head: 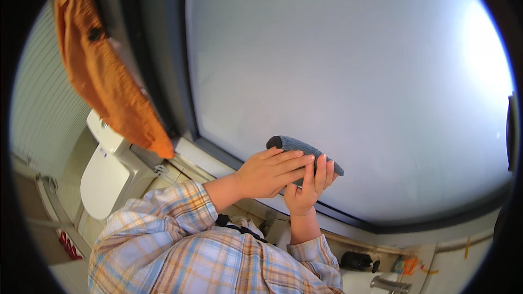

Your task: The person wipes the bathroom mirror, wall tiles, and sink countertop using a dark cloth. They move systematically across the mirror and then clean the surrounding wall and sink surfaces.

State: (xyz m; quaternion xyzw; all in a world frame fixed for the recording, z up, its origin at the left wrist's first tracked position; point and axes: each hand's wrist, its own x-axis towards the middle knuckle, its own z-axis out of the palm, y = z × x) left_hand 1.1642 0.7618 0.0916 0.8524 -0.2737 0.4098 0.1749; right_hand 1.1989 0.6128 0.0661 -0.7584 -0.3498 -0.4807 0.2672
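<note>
In front of me, both hands are on a folded blue-grey textured cloth (300, 145), which is black at its left end. My left hand (273, 171) lies across it, back towards me, with the fingers pointing right. Upright fingers of my right hand (312, 183) grip the cloth's right part, and the fingertips of both hands meet there. Much of the cloth is hidden behind them. Behind it stands a large frosted glass panel (327, 69) in a dark frame. Whether the cloth touches the glass, I cannot tell.
An orange garment or cloth (106, 73) hangs at the upper left beside the dark frame. Below it stands a white toilet (108, 179) with its lid down. At the lower right are a black pump bottle (356, 261), a metal faucet (390, 285) and an orange packet (410, 266).
</note>
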